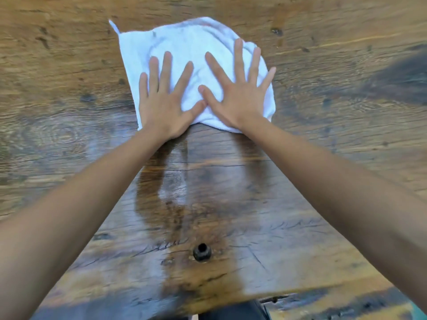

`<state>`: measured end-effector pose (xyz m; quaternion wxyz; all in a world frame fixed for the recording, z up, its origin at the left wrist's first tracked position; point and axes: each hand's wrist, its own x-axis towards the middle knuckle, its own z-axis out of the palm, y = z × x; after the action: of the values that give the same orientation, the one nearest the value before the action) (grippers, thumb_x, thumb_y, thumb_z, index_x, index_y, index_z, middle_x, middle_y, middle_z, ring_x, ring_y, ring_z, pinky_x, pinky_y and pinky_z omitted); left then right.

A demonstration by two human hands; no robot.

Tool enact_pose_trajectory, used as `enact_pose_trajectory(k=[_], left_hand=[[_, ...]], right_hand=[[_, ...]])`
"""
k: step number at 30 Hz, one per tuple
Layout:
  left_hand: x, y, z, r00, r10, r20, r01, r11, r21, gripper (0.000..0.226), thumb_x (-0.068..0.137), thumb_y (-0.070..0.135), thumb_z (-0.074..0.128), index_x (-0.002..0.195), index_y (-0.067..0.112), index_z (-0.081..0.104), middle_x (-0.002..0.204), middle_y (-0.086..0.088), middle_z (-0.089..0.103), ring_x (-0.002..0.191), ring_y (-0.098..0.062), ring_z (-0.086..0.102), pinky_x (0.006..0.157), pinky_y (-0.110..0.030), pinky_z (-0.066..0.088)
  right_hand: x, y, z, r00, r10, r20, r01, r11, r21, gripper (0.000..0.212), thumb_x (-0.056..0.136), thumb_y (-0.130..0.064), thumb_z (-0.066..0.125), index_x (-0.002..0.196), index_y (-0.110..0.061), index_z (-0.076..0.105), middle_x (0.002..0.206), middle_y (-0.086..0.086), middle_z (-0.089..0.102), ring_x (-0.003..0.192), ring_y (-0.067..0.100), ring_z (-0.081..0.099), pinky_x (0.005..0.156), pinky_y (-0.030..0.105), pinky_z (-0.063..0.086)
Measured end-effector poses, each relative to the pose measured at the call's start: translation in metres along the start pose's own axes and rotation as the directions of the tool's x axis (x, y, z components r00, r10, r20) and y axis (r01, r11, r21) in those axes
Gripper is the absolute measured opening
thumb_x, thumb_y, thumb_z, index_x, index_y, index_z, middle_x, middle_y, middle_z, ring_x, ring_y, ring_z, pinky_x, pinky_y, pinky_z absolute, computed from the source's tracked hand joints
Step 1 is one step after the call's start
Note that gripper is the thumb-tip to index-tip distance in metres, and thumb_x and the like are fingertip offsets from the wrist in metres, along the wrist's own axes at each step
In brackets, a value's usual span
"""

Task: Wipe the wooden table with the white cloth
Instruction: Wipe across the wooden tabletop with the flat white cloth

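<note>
A white cloth (pixel 184 45) with faint grey smudges lies spread on the wooden table (pixel 69 88), far from me at the top middle. My left hand (pixel 165 100) presses flat on its near left part, fingers spread. My right hand (pixel 240 93) presses flat on its near right part, fingers spread too. The two thumbs nearly touch over the cloth's middle. Neither hand grips the cloth. A dark wet streak (pixel 208 176) runs across the wood from the cloth's near edge back toward me.
A dark round hole or knot (pixel 201 251) sits in the wood near the front edge. The table's front edge (pixel 208 303) runs along the bottom, with dark clothing (pixel 233 312) below it. A dark patch (pixel 402 77) marks the wood at the right.
</note>
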<state>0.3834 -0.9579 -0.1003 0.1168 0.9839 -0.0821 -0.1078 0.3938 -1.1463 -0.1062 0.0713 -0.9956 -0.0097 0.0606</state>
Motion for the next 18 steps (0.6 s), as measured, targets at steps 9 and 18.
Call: enact_pose_trajectory(k=[9,18], left_hand=[[-0.125,0.030,0.035,1.000,0.026,-0.002,-0.026,1.000,-0.015,0.081,0.091,0.077,0.038,0.161,0.046,0.012,0.173,-0.005,-0.004,0.159,-0.032,-0.006,0.126,-0.052,0.003],[-0.232,0.058,0.052,0.996,0.056,0.068,-0.054,0.998,-0.028,0.084,0.086,0.078,0.029,0.161,0.046,0.010,0.173,-0.007,-0.008,0.159,-0.032,-0.011,0.126,-0.052,0.002]], right_hand=[[-0.127,0.010,0.016,1.000,0.012,0.007,-0.012,1.000,0.004,0.071,0.092,-0.080,0.027,0.158,-0.053,0.018,0.173,0.006,-0.003,0.157,0.042,-0.007,0.119,0.072,-0.001],[-0.246,0.020,0.017,0.999,-0.040,0.025,0.039,0.997,0.060,0.076,0.096,-0.070,0.038,0.162,-0.036,0.020,0.173,0.004,0.001,0.159,0.027,-0.006,0.128,0.052,0.005]])
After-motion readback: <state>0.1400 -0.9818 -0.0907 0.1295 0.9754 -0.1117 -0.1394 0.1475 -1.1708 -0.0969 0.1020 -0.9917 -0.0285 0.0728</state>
